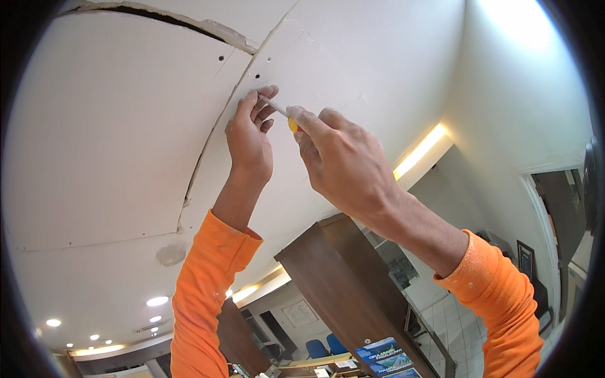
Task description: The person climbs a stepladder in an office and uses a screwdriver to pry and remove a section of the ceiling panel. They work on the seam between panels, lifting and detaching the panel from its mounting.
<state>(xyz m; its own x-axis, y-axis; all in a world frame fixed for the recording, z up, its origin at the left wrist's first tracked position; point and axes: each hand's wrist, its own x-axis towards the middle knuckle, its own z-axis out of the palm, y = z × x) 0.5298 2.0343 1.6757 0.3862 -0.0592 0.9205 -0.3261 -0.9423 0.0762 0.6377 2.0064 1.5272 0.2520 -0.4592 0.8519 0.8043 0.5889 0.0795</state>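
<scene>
Both my arms reach up to a white ceiling panel (328,60). My right hand (346,154) is closed round the yellow and red handle of a screwdriver (275,106), whose metal shaft points up and left to the panel. My left hand (250,142) is raised at the screwdriver's tip, thumb and fingers curled in close against the ceiling. Whatever those fingertips pinch is too small and too covered to make out. Just above them are a dark screw hole (258,76) and another dark spot (221,58) across the panel seam (217,120).
A ragged dark gap (157,17) runs along the ceiling at upper left. Below stand a tall brown wooden column (353,283), blue chairs (326,346) and a counter with papers. A lit cove (421,151) and a doorway (561,220) lie to the right.
</scene>
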